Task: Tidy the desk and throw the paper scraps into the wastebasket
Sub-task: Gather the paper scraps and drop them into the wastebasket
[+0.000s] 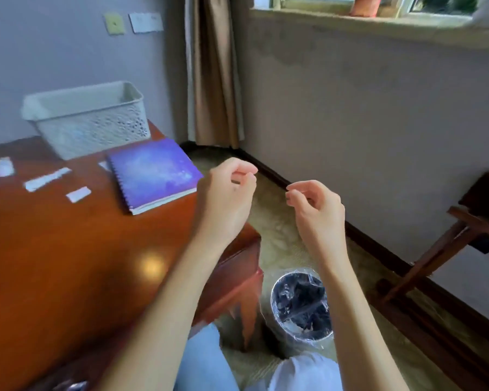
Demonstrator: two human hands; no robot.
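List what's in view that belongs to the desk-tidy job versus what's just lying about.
Job: paper scraps on the desk; wastebasket on the floor; purple notebook and white basket, probably for tidying; left hand, right hand, nothing visible in either grip.
Lying about: curtain; wooden rack; wall plates.

The reddish-brown wooden desk in front of me shone glossy, catching a bright glare. The white torn paper scraps looked matt. The purple spiral-bound notebook had a smooth cover. The cream perforated basket was plastic, and crinkled clear film lined the round wastebasket.
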